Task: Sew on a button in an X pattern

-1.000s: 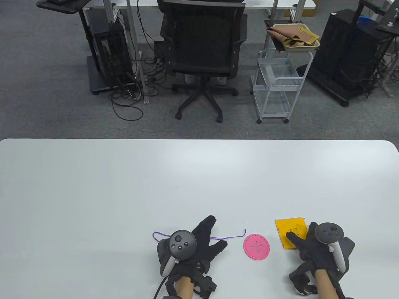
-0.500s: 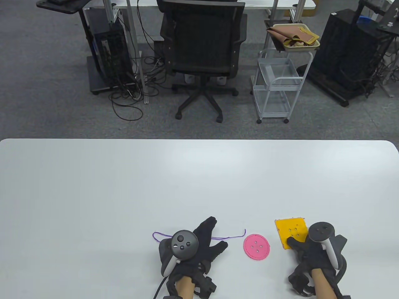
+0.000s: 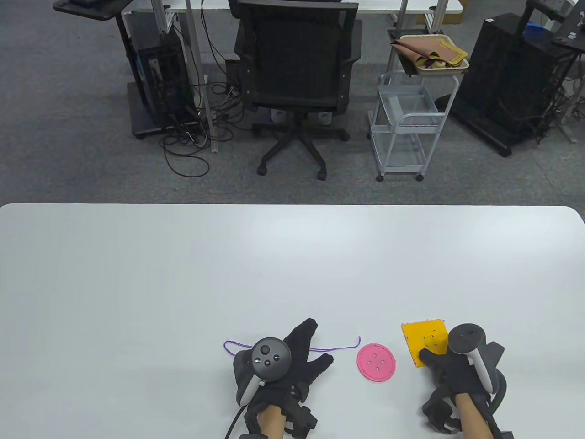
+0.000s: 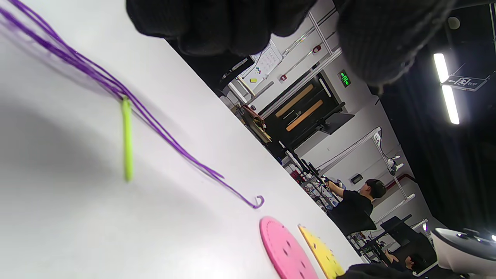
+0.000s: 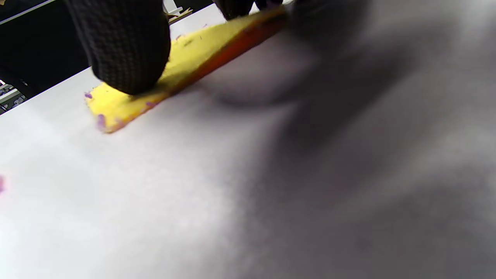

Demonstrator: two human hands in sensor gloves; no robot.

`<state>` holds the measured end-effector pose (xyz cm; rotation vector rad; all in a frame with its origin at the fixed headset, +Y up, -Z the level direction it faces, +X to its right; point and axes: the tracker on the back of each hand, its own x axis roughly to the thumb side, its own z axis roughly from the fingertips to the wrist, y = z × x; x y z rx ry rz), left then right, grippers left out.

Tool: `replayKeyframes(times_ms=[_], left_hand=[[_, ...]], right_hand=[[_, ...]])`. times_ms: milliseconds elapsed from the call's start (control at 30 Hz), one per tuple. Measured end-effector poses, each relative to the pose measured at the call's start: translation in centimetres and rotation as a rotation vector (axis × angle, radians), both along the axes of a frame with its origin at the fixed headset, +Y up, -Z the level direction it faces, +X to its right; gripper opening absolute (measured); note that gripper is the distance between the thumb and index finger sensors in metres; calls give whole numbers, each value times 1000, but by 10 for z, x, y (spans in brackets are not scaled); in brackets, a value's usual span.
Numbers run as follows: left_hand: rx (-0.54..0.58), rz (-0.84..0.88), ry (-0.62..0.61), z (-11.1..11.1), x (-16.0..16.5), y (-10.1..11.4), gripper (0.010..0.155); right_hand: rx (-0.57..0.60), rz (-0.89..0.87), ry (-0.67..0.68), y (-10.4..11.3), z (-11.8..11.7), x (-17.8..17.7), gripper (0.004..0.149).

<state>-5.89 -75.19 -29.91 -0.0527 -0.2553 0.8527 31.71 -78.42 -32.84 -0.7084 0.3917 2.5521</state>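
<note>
On the smooth white counter [image 3: 183,274] lies a round pink felt button [image 3: 376,361], flat, with four punched holes and a stitched rim. Just right of it, apart from it, sits a square yellow felt patch [image 3: 422,339] with several holes and purple stitch marks along its edge; the right wrist view shows it as a thin slab with an orange side. The right hand [image 3: 457,372], in a black knit glove, rests on the patch's near corner: the thumb [image 5: 124,54] presses down on the top face while other fingers touch the far edge, so the hand pinches the patch. The left hand [image 3: 292,361], also gloved in black knit, lies spread flat on the counter left of the button, fingers straight, covering the middle of a thin purple thread [image 3: 338,348] that loops out at its left and trails right toward the button, ending in a small hook-like curl. In the left wrist view a slim lime-green needle [image 4: 127,139] lies on the counter, joined to the doubled thread beneath the fingertips [image 4: 217,27].
</note>
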Motion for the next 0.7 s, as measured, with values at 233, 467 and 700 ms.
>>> replayKeyframes(times_ms=[233,467,700], left_hand=[[-6,-7,-2,0,1,-1,80],[-7,-5,-2,0,1,-1,80],[-12,-3,-2,0,1,-2,80]], right_hand=[[2,-13,21,-1,0,-4,83],[7,-5,42,-1,0,-8,75],[22,16,49,-2,0,-11,71]])
